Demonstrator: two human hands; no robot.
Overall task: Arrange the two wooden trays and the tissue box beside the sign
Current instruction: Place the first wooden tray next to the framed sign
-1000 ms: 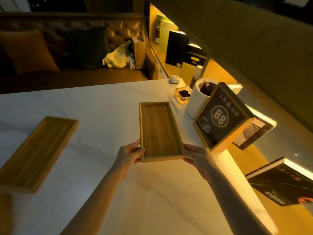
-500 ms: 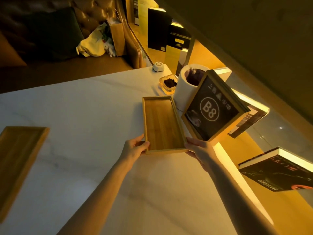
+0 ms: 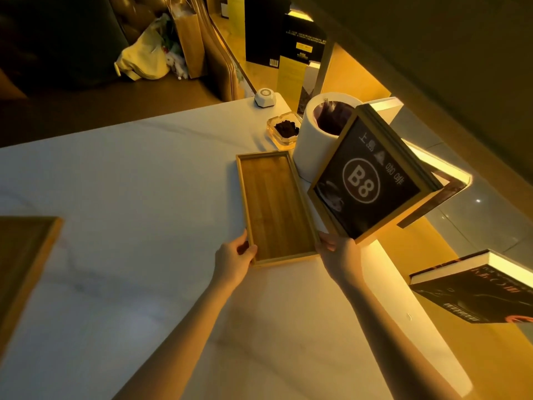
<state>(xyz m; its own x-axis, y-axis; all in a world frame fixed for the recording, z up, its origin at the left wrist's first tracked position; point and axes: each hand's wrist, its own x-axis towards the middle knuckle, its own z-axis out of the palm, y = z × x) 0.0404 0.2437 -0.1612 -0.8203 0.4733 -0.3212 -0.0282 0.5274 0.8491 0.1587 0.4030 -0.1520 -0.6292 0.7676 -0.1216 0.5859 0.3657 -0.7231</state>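
A long wooden tray (image 3: 275, 206) lies flat on the white table (image 3: 129, 180), its right side close to the wood-framed black sign marked B8 (image 3: 366, 180). My left hand (image 3: 235, 259) grips the tray's near left corner and my right hand (image 3: 339, 255) grips its near right corner, just under the sign's lower edge. A second wooden tray (image 3: 21, 264) rests at the table's left edge, partly cut off by the frame. I see no tissue box.
A white cylindrical bin (image 3: 314, 140) with a dark liner stands behind the sign. Past it are a glass ashtray (image 3: 284, 129) and a small white call button (image 3: 264, 97). Books (image 3: 476, 290) float on lit shelves at the right. A sofa lies beyond the table.
Both hands have slid the tray away from me and to the right, up beside the sign. The view has shifted right, so the second tray is now mostly cut off at the left.
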